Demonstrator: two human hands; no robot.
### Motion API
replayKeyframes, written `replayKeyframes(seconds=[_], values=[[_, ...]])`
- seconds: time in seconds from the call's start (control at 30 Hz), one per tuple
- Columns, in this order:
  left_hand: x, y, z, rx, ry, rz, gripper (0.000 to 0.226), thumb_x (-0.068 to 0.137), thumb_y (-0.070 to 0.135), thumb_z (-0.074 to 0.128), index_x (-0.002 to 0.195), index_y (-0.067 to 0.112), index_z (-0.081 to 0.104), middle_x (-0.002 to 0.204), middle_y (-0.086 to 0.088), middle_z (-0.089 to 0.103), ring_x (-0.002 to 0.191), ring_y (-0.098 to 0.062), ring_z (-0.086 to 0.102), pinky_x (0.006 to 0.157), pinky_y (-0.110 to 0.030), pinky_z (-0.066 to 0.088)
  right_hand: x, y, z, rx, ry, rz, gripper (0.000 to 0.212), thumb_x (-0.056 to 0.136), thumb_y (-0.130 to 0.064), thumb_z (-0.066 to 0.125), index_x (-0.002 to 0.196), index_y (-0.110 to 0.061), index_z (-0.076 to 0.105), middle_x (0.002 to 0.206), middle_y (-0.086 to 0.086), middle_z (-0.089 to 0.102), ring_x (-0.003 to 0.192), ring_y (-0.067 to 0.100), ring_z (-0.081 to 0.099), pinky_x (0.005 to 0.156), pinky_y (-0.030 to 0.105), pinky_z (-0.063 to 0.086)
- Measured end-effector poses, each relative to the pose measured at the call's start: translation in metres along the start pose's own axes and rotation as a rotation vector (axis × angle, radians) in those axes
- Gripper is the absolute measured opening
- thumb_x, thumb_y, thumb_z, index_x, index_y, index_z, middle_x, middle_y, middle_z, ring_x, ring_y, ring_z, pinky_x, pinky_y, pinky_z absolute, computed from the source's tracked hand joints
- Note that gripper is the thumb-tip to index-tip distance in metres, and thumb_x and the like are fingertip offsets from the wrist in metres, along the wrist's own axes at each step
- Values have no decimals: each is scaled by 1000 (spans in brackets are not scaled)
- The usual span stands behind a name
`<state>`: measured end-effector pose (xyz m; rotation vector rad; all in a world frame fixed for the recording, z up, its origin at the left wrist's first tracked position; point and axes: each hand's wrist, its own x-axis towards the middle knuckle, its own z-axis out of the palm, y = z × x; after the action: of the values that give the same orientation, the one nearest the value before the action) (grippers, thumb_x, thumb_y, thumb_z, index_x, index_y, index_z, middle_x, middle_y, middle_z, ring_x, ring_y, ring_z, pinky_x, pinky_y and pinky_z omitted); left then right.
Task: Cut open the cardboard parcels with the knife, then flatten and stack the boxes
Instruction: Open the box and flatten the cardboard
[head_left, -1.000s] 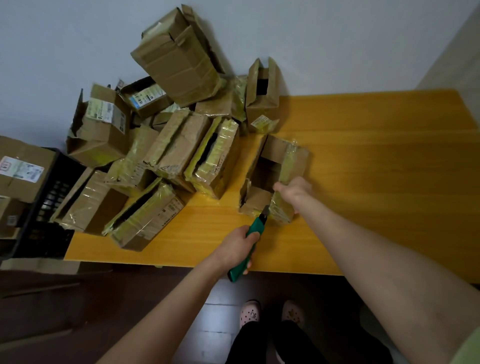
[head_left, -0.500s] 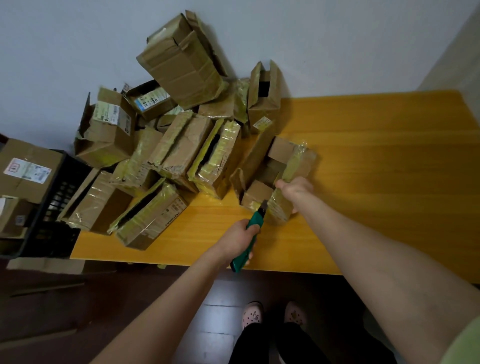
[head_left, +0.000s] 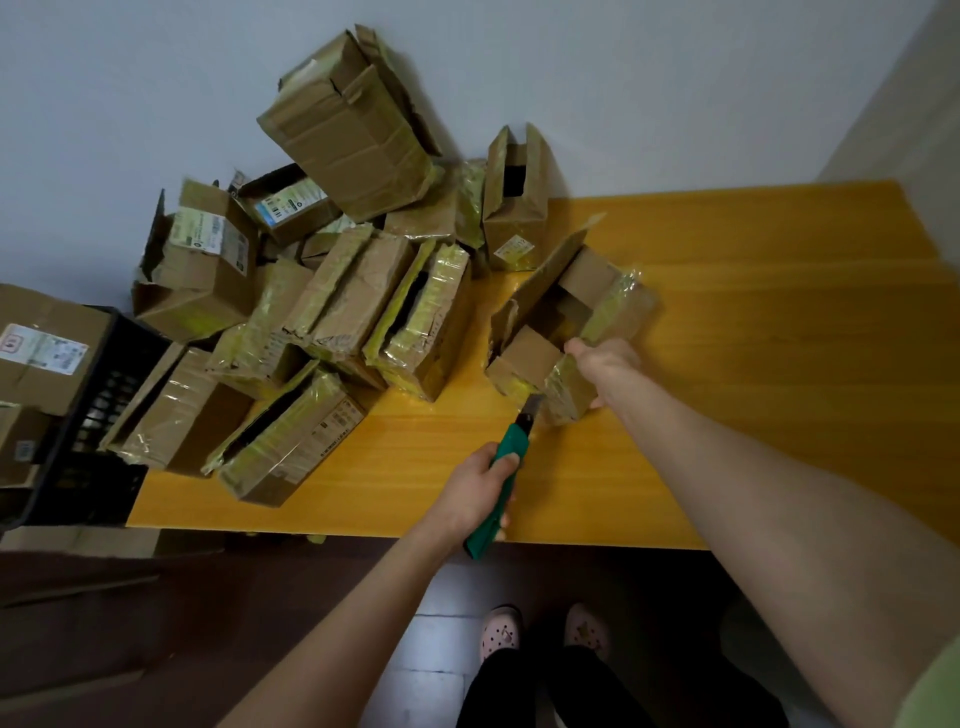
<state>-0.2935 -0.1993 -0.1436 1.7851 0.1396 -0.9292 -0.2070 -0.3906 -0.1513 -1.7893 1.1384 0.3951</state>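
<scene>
Knife (head_left: 517, 436) set at the taped corner of an open box (head_left: 524, 358)

The box stood on the counter (head_left: 779, 312) with its top flaps spread, and the right hand (head_left: 605, 358) gripped its taped near wall, apparently to stop it sliding while the blade worked. The left hand (head_left: 475, 493) was wrapped around the green knife just on the near side of the box, with the blade tip aimed at the lower taped corner; whether it touched the tape, I could not tell. That angle looked suited to slitting the bottom seam so the box could fold flat. Left of the box lay a pile of other boxes (head_left: 343, 291), several gaping open but none flattened, so the task seemed far from done. Farther left of the box, a black crate (head_left: 111, 395) held more parcels.
</scene>
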Motion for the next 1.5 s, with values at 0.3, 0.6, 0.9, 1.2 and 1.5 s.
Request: replayKeyframes(seconds=[0.3, 0.6, 0.9, 1.2, 1.5], values=[[34, -26, -33, 257, 304, -13, 40, 101, 15, 33, 140, 13, 42, 103, -10, 62, 73, -18, 53, 69, -35, 50, 8, 13, -16, 90, 56, 7, 70, 81, -48, 68, 132, -4, 49, 128, 16, 57, 109, 37, 59, 86, 48, 56], [100, -11, -7, 578, 282, -58, 67, 95, 5, 51, 153, 17, 20, 139, -18, 34, 117, -38, 50, 103, -40, 41, 18, 28, -40, 118, 111, 14, 71, 82, -46, 69, 134, -3, 47, 131, 16, 55, 111, 37, 58, 89, 47, 54], [71, 61, -12, 375, 293, 319, 94, 82, 46, 71, 154, 20, 16, 149, -4, 34, 136, -20, 37, 107, -38, 37, -6, 19, -49, 18, 118, -67, 50, 80, -51, 68, 105, -9, 61, 111, 12, 65, 98, 34, 62, 84, 45, 56], [50, 102, -16, -84, 572, 210, 36, 103, 29, 41, 129, 11, 59, 115, -6, 63, 107, -23, 58, 95, -40, 49, -36, 16, -59, 282, 56, -203, 33, 102, -11, 37, 133, -5, 48, 130, 16, 55, 114, 32, 54, 92, 39, 46], [28, 124, -25, -87, 487, 275, 30, 103, 28, 40, 103, 11, 64, 95, -10, 60, 91, -24, 57, 77, -38, 49, -47, 35, -78, -311, 284, -268, 87, 93, -13, 60, 155, -18, -2, 155, 16, 21, 137, 34, 33, 104, 41, 39]])
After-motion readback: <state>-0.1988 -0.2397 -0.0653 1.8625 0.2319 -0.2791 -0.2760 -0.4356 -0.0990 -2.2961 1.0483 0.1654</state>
